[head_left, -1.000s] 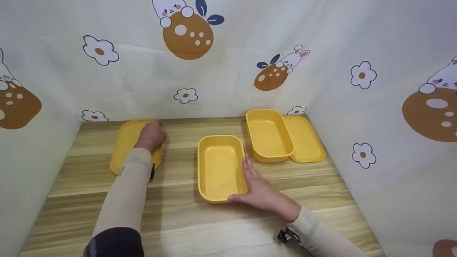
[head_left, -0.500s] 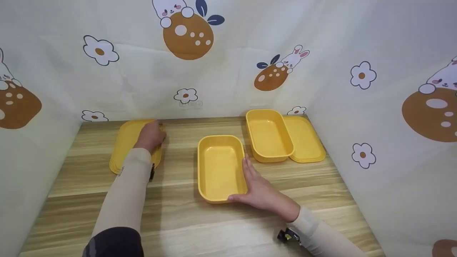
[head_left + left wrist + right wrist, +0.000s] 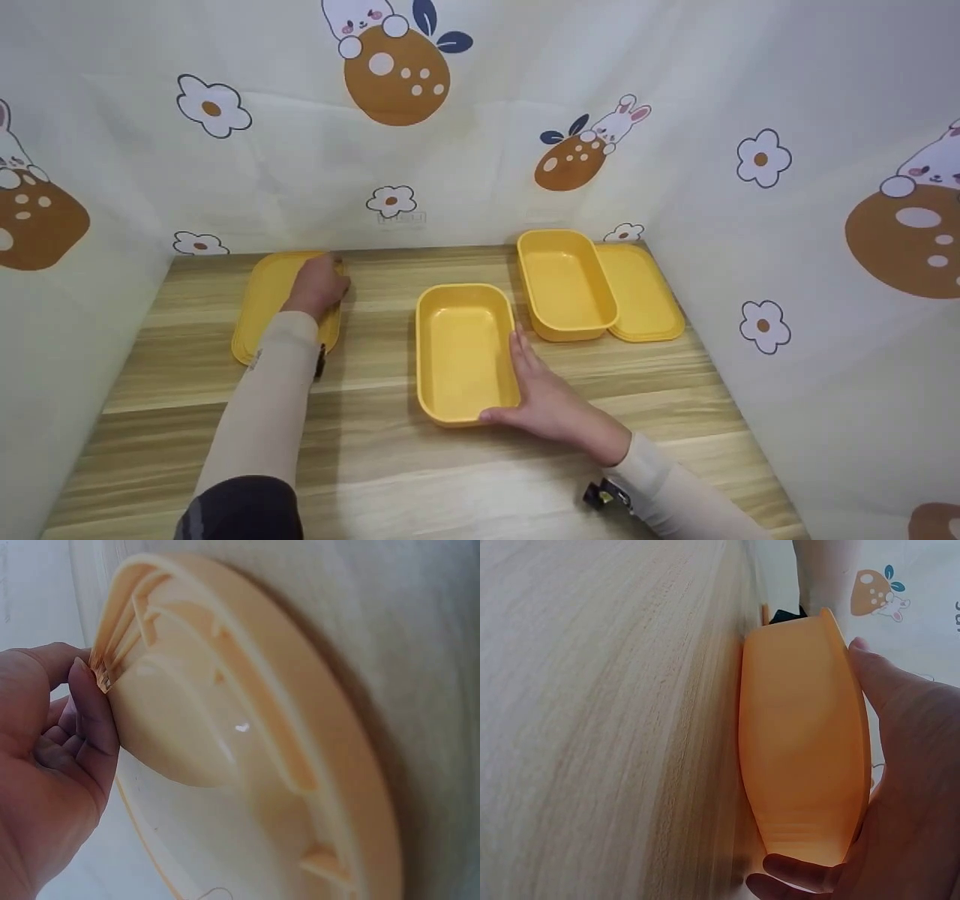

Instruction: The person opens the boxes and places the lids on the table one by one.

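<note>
At the back left, a yellow lid (image 3: 260,315) lies on the wooden table, partly hidden by my left hand (image 3: 318,283). In the left wrist view, thumb and forefinger pinch the raised rim of this lid (image 3: 176,701), whose ribbed inner face shows. Near the middle stands a yellow rectangular food container (image 3: 463,360), upright and without a lid. My right hand (image 3: 551,401) spreads around its near right corner: straight fingers lie along the right side, and the thumb touches the near rim. The right wrist view shows the container's outer wall (image 3: 802,735) beside that hand.
A second yellow container (image 3: 568,292) stands at the back right. Partly tucked behind it is another yellow lid (image 3: 645,296). Patterned fabric walls (image 3: 480,150) enclose the table (image 3: 420,487) at the back and on both sides.
</note>
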A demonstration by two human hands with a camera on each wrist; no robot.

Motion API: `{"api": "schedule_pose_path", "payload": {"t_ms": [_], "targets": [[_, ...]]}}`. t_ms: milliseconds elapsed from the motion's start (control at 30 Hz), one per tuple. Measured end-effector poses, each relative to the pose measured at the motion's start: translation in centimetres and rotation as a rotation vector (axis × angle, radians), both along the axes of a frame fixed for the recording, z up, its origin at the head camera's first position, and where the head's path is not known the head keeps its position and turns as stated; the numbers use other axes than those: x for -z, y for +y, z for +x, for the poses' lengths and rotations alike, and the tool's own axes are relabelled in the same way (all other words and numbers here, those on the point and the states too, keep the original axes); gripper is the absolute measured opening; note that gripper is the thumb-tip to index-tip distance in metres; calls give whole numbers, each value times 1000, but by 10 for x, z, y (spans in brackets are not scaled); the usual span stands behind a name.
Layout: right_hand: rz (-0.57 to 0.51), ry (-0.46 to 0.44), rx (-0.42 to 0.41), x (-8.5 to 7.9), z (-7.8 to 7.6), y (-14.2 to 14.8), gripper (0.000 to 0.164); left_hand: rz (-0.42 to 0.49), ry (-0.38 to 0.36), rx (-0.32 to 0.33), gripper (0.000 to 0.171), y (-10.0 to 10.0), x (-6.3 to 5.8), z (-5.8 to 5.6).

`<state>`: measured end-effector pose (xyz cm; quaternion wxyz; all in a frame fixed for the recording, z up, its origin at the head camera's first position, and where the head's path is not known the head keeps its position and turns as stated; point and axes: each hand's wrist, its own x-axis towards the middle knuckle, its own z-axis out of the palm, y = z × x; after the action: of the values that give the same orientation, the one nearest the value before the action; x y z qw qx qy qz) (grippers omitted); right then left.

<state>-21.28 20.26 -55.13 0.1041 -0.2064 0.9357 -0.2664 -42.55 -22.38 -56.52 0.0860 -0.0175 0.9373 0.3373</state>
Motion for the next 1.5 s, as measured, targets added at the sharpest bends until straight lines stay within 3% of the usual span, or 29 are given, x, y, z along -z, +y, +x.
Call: {"api": "schedule_pose_path", "payload": {"t_ms": [233, 433, 567, 667, 800, 933, 1067, 1367, 1500], "targets": [[1, -20, 12, 1, 0, -1, 145, 17, -6, -17, 59, 0, -3, 3], [-144, -81, 52, -3, -1, 3, 124, 17, 129, -15, 49, 5, -9, 9], [-250, -36, 105, -5, -6, 6, 110, 45, 174, 34, 43, 19, -18, 16], [-313, -3, 166, -4, -8, 8, 97, 85, 160, 76, 40, 38, -24, 26], [-442, -24, 232, -3, -9, 9, 74, 214, 92, 113, 39, 67, -28, 47], [-574, -140, 287, -2, -11, 9, 62, 355, 10, 86, 39, 90, -27, 69], [-672, -264, 318, -2, -12, 10, 58, 455, -21, 26, 38, 107, -22, 84], [-824, -474, 362, -1, -13, 11, 61, 644, -81, -44, 35, 123, -14, 97], [-856, -500, 344, -1, -14, 11, 63, 721, -92, -67, 32, 126, -10, 99]]}}
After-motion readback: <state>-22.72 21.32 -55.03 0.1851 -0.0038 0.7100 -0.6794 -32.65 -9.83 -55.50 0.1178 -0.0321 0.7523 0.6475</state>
